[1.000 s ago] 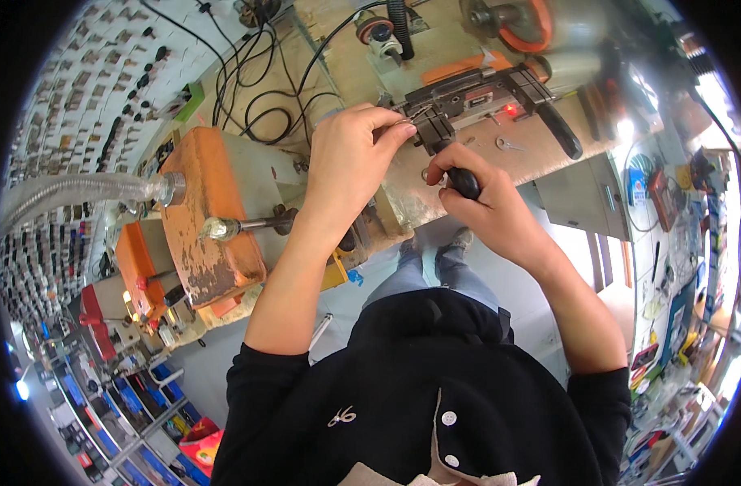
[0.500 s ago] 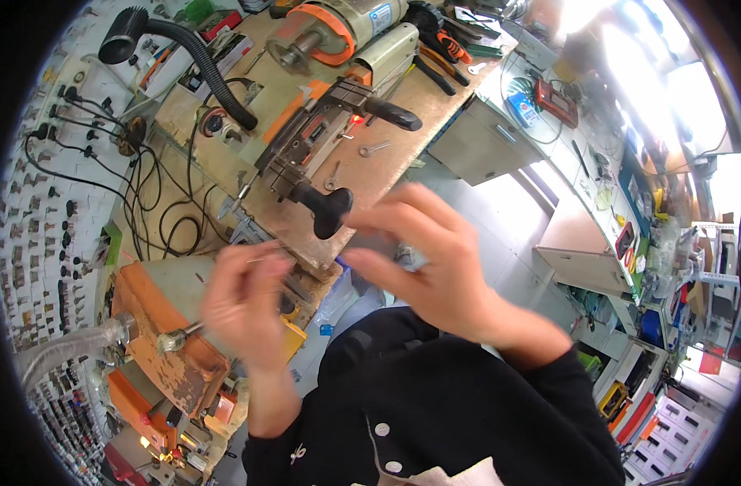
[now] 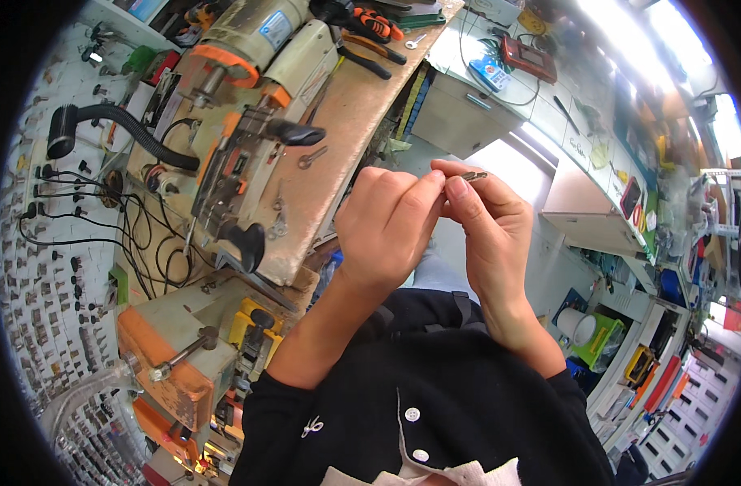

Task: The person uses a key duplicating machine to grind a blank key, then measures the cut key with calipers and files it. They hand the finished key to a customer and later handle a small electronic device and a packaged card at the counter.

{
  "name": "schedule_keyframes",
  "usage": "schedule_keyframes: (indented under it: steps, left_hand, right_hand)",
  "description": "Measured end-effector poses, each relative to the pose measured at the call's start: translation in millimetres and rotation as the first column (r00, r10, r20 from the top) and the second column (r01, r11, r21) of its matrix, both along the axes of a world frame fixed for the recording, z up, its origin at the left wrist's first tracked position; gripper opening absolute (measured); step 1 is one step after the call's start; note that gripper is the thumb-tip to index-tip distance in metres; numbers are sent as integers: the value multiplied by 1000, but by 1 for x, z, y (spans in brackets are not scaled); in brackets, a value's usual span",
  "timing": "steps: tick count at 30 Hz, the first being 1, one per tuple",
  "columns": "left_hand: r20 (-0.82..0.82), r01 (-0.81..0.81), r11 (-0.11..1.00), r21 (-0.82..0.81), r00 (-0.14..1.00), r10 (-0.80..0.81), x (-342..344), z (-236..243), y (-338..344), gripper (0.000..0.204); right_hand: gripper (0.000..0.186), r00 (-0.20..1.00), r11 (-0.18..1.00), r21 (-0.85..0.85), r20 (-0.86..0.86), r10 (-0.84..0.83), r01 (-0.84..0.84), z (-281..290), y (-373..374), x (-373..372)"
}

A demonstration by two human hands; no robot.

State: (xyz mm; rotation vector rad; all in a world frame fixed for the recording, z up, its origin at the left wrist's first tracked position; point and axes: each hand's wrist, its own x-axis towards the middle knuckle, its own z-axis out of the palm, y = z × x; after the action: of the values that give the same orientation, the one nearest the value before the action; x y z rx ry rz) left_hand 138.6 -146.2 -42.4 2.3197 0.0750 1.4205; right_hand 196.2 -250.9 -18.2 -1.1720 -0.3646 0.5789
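Note:
My two hands meet in front of my chest, beyond the bench's edge. My right hand (image 3: 500, 231) pinches a small key-like metal piece (image 3: 473, 176) between thumb and fingers; its brassy end sticks out past the thumb. My left hand (image 3: 391, 223) is closed, back of the hand up, with its fingertips against the right fingertips. Whatever sits inside the left fingers is hidden. To the left stands a key-cutting machine (image 3: 302, 69) with an orange-rimmed motor and black clamp knobs (image 3: 247, 245). Loose keys (image 3: 312, 157) lie on the wooden bench (image 3: 310, 194) beside it.
A black flexible hose lamp (image 3: 127, 121) and tangled cables (image 3: 136, 219) stand at the left. Nearer is a second orange machine (image 3: 168, 344). Pliers (image 3: 370, 53) lie at the bench's back. A white counter (image 3: 540, 121) with a red box (image 3: 528, 58) runs along the right.
Both hands were apart and blurred near the machine's clamp knob; now they are together, farther right. The view has shifted so the bench and machine appear farther left. The metal piece is now plainly visible.

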Motion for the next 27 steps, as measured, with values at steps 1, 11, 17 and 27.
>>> schedule_keyframes:
  steps: [1, 11, 17, 27]
  left_hand:
    - [-24, 1, 1000, -25, 1000, -2, 9, -1, -2, 25]
    - [-190, -210, 968, -139, 965, 182, 48, -29, -11, 30]
    - [-314, -608, 770, -195, 782, 538, 54, -67, 27, 14]
    - [-516, -700, 712, 57, 590, 621, 54, -93, 58, 12]
  right_hand:
    - [18, 1000, 999, -19, -2, 26, -27, -2, -1, 11]
    - [29, 874, 909, -40, -296, 386, -415, -43, 9, 97]
    - [31, 823, 862, -139, -405, 399, -487, -62, 32, 127]
    - [21, 812, 778, -251, -287, 509, -576, -56, 23, 154]
